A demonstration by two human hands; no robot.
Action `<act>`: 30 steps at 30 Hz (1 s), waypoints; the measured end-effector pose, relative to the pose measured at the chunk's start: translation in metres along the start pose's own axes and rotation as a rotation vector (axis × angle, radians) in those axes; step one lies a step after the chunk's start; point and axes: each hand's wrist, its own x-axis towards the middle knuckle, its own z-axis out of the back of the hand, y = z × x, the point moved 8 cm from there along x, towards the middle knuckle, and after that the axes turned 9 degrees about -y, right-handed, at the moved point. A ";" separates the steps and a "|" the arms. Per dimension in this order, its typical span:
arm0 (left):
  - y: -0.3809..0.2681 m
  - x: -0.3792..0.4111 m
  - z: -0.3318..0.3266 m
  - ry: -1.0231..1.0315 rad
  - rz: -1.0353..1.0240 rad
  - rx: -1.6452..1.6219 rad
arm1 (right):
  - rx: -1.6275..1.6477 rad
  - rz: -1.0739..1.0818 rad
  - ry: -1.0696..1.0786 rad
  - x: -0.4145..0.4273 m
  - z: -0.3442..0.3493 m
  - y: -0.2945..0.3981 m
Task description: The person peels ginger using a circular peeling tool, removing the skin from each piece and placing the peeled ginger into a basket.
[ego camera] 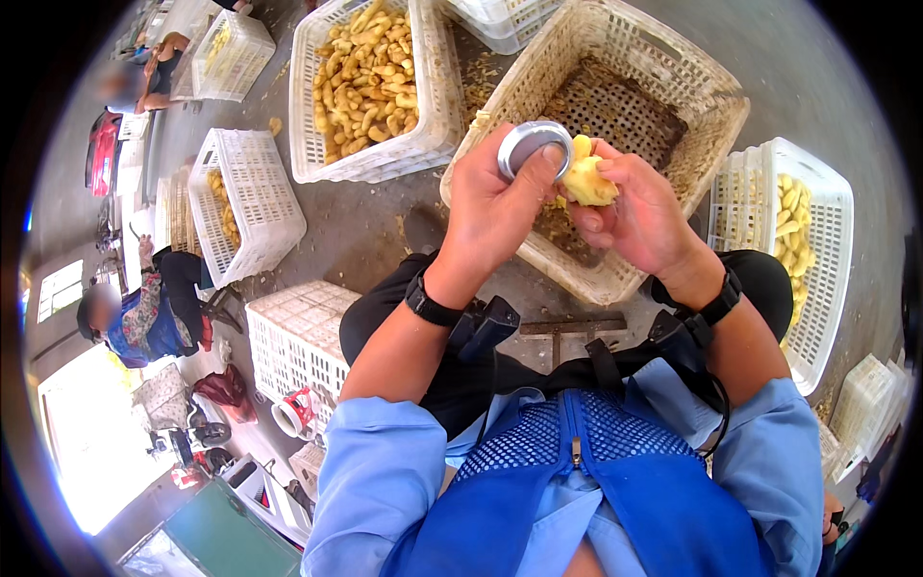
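My left hand (494, 205) grips a round, shiny metal disc with a raised rim (525, 146), its thumb pressed on the grey middle. A pale yellow piece of peeled ginger (590, 182) sits in the fingers of my right hand (638, 209). The disc's edge is close against the ginger; whether they touch, I cannot tell. Below both hands stands a dirty white plastic crate (710, 119), with brown scraps and peelings (613, 101) on its perforated bottom.
A white crate (303, 86) of ginger roots (371, 79) stands ahead-left. Another crate (829, 281) with paler ginger (792, 223) is right. A closed crate (288, 346) bears a red-and-white cup (296, 411). One person (151, 317) sits left by a crate (256, 195).
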 end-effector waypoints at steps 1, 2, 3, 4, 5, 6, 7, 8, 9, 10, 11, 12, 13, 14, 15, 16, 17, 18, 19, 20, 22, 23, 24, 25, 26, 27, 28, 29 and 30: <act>-0.001 -0.001 -0.001 0.015 -0.019 0.013 | 0.004 -0.005 -0.008 0.000 0.000 0.000; 0.000 -0.002 -0.001 0.023 -0.031 0.031 | 0.007 -0.009 -0.017 0.000 0.000 -0.001; 0.001 -0.003 -0.002 0.031 -0.045 0.049 | 0.011 -0.008 -0.025 0.000 0.001 -0.001; 0.000 -0.003 -0.003 0.039 -0.059 0.067 | 0.014 -0.006 -0.033 0.000 0.001 -0.002; 0.001 -0.003 -0.003 0.032 -0.044 0.067 | 0.017 -0.005 -0.041 0.000 0.001 -0.002; -0.001 -0.004 -0.004 0.025 -0.030 0.066 | 0.014 -0.008 -0.053 0.000 0.002 -0.002; -0.001 -0.004 -0.005 0.018 -0.016 0.065 | 0.010 -0.012 -0.065 0.000 0.002 -0.003; 0.001 -0.004 -0.006 0.010 -0.023 0.062 | 0.007 -0.015 -0.077 0.000 0.003 -0.003; 0.003 -0.004 -0.005 0.000 -0.031 0.061 | -0.004 0.000 -0.076 0.000 0.004 -0.003; 0.005 -0.005 -0.005 -0.010 -0.038 0.060 | -0.015 0.014 -0.074 0.002 0.006 -0.004; 0.006 -0.005 -0.005 -0.027 -0.072 0.082 | -0.026 0.029 -0.073 0.003 0.008 -0.005; 0.007 -0.005 -0.005 -0.046 -0.106 0.104 | -0.015 0.029 -0.091 0.004 0.010 -0.007; 0.006 -0.005 -0.006 -0.064 -0.140 0.125 | -0.003 0.029 -0.109 0.005 0.012 -0.009; 0.001 -0.005 -0.007 -0.074 -0.237 0.199 | 0.008 0.029 -0.127 0.006 0.013 -0.010; -0.006 -0.005 -0.009 -0.085 -0.332 0.270 | -0.005 0.034 -0.147 0.006 0.013 -0.009; -0.013 -0.005 -0.012 -0.096 -0.427 0.342 | -0.017 0.038 -0.166 0.007 0.013 -0.007; -0.017 -0.005 -0.015 -0.092 -0.474 0.375 | -0.030 0.042 -0.185 0.006 0.013 -0.006; -0.022 -0.005 -0.019 -0.089 -0.522 0.409 | -0.053 0.045 -0.207 0.006 0.012 -0.004; -0.026 -0.006 -0.021 -0.085 -0.570 0.442 | -0.076 0.048 -0.229 0.006 0.012 -0.003; -0.024 -0.005 -0.023 -0.082 -0.568 0.473 | -0.099 0.050 -0.251 0.006 0.011 -0.003; -0.019 -0.005 -0.024 -0.073 -0.564 0.533 | -0.112 0.056 -0.250 0.007 0.014 -0.005; -0.018 -0.005 -0.024 -0.082 -0.562 0.559 | -0.118 0.059 -0.250 0.008 0.016 -0.006; -0.017 -0.004 -0.023 -0.090 -0.559 0.584 | -0.113 0.060 -0.248 0.009 0.017 -0.006; -0.017 -0.004 -0.023 -0.098 -0.557 0.610 | -0.107 0.060 -0.247 0.010 0.018 -0.006; -0.015 -0.003 -0.020 -0.106 -0.513 0.580 | -0.102 0.060 -0.245 0.010 0.018 -0.005; -0.013 -0.003 -0.017 -0.113 -0.469 0.551 | -0.090 0.056 -0.228 0.011 0.017 -0.005; -0.011 -0.002 -0.015 -0.120 -0.424 0.521 | -0.079 0.052 -0.212 0.011 0.016 -0.005; -0.011 -0.002 -0.012 -0.136 -0.404 0.519 | -0.067 0.048 -0.196 0.012 0.015 -0.005; -0.011 -0.001 -0.009 -0.151 -0.384 0.516 | -0.049 0.038 -0.189 0.013 0.015 -0.006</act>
